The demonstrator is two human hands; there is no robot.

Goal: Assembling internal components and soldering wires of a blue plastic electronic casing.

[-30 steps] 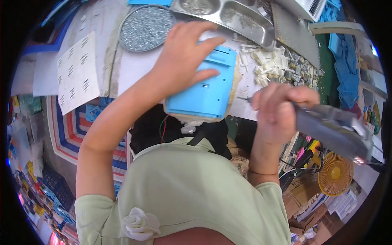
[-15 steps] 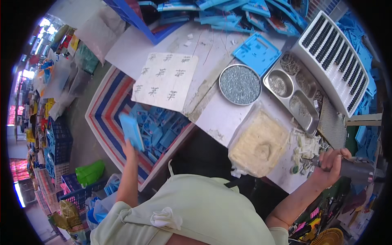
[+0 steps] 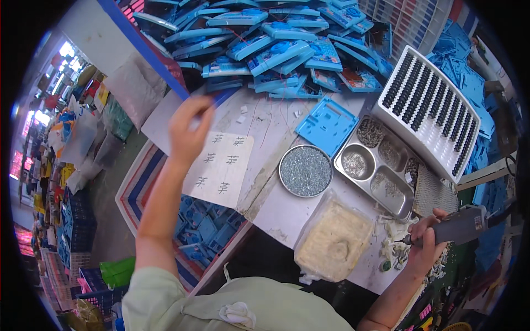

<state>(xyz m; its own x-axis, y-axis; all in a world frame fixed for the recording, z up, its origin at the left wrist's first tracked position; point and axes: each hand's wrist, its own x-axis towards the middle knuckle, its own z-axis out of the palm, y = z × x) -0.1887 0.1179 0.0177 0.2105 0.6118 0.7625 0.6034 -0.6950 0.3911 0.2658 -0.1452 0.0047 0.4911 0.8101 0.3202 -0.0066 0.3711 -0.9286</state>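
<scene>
Extended the left arm toward the far left with a slight bend at the elbow. Curled the fingers of the left hand near the heap of blue casings; could not tell, for blur, whether gripping anything. Held the hands well apart, with the right hand wrapped around a grey electric screwdriver at right, near scattered white plastic parts. Pointed the bit left and slightly near, with the tool's long axis running roughly left to right. Displayed rows of dark handwritten characters on a white sheet at left, partly behind the forearm.
</scene>
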